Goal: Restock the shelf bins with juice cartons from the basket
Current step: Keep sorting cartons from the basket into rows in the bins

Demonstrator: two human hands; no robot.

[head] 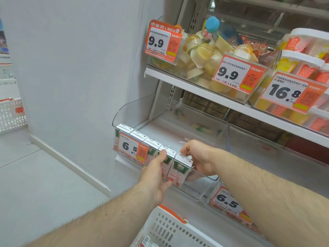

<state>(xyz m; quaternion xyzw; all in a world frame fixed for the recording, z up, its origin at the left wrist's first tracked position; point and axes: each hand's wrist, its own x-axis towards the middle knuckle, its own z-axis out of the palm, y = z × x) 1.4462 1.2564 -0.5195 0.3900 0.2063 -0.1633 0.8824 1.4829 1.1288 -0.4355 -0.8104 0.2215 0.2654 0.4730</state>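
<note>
Both forearms are bare and hairy, with no sleeve reaching them. The left hand (156, 177) and right hand (199, 157) (beside the clear bin (222, 132)) wear nothing: bare fingers (162, 155).

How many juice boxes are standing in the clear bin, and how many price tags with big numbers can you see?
Juice cartons in the clear bin: 5, the last between both hands
Price tags: 5 (two 9.9, one 16.8, two 6.5)
Total: 10
</note>
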